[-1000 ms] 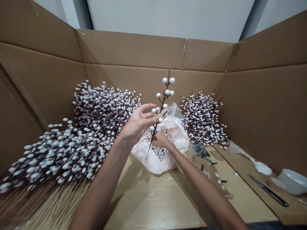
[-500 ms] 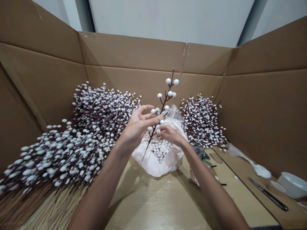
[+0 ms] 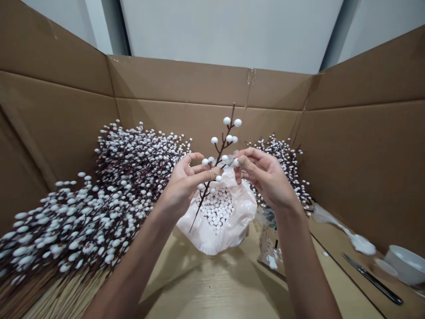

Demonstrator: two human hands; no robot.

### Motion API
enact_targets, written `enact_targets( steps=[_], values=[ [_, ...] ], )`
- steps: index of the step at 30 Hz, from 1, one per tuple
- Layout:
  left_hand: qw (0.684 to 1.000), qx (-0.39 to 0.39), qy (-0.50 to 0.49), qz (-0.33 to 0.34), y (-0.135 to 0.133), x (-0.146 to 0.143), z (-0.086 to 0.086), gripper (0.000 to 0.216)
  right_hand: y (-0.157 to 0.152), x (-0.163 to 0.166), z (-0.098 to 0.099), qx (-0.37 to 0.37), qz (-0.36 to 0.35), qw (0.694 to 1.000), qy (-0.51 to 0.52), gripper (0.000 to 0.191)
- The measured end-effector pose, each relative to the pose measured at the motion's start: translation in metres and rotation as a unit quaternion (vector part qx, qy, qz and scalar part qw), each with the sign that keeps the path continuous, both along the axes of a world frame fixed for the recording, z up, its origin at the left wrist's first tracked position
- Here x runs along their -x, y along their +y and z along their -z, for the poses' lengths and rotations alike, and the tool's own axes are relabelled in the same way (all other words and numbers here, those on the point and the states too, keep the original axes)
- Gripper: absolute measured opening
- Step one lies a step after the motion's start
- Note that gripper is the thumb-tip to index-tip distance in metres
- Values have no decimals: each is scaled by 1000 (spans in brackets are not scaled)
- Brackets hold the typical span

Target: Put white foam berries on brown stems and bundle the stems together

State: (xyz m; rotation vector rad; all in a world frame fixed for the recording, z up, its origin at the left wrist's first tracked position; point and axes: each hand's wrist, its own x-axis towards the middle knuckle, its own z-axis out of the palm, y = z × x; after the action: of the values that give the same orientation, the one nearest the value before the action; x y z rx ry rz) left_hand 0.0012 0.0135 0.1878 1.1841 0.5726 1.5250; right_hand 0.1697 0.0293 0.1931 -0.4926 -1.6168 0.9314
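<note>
My left hand (image 3: 184, 184) pinches a thin dark twig (image 3: 219, 153) that carries several white foam balls and stands tilted up to the right. My right hand (image 3: 264, 177) is raised beside the twig, its fingertips holding a single white ball (image 3: 236, 162) close to a bare side stem. Below both hands lies an open pale plastic bag (image 3: 232, 221) filled with loose white balls (image 3: 215, 208).
A large heap of finished white-ball branches (image 3: 99, 199) fills the left side, and a smaller heap (image 3: 285, 168) lies at the back right. Cardboard walls (image 3: 365, 146) surround the table. A white bowl (image 3: 405, 263) and a dark knife-like tool (image 3: 372, 278) lie at the right.
My right hand has come up out of the bag with a white ball and now sits beside the twig. The left hand and twig have shifted slightly down and left in view.
</note>
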Motion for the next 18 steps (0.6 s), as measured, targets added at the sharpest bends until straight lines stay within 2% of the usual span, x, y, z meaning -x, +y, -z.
enact_targets(
  steps=[6,18],
  values=[
    [1000,-4,13,-7,-3,-4,1,48,-1,13,2,-11,10,999,38,20],
    [999,-9,39,-18,-8,-4,-1,50,-4,17,3,-22,-15,998,63,17]
  ],
)
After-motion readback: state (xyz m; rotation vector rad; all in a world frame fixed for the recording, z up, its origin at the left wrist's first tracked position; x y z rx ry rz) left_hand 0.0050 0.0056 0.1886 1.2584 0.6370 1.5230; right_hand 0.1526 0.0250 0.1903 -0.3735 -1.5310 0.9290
